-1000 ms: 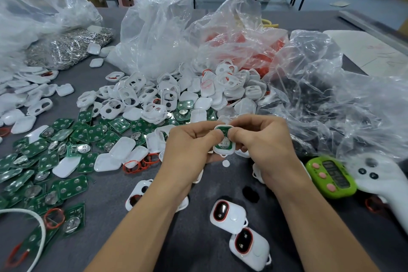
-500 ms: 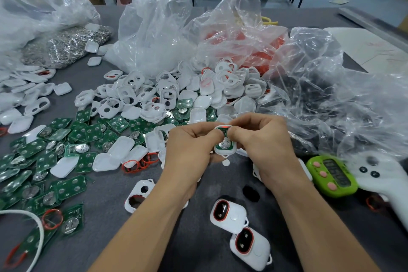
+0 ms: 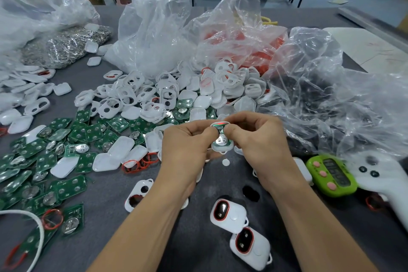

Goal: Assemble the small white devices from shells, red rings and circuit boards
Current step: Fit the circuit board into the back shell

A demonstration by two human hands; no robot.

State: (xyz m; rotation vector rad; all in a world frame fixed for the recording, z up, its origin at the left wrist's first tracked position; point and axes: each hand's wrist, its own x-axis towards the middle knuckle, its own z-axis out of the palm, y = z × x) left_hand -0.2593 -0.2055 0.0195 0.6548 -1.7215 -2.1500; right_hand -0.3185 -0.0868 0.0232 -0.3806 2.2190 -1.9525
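My left hand (image 3: pixel 187 146) and my right hand (image 3: pixel 262 141) both pinch one small white shell (image 3: pixel 222 142) above the grey table. A green circuit board with a round metal cell lies in it, and a red ring shows at its top edge. Both thumbs press on the board's upper part. Two assembled white devices with red-ringed windows (image 3: pixel 229 214) (image 3: pixel 249 247) lie near the front edge. An empty white shell (image 3: pixel 138 194) rests beside my left forearm. Loose red rings (image 3: pixel 134 163) lie left of my left hand.
Green circuit boards (image 3: pixel 44 161) cover the left of the table. A heap of white shells (image 3: pixel 167 93) sits behind my hands, backed by clear plastic bags (image 3: pixel 154 31). A green timer (image 3: pixel 331 174) and a white controller (image 3: pixel 384 179) lie at the right. A small white disc (image 3: pixel 225 162) lies below the held shell.
Both hands hold the same shell in almost the same spot. The thumbs have shifted slightly on the board, and the red ring now shows at the shell's top.
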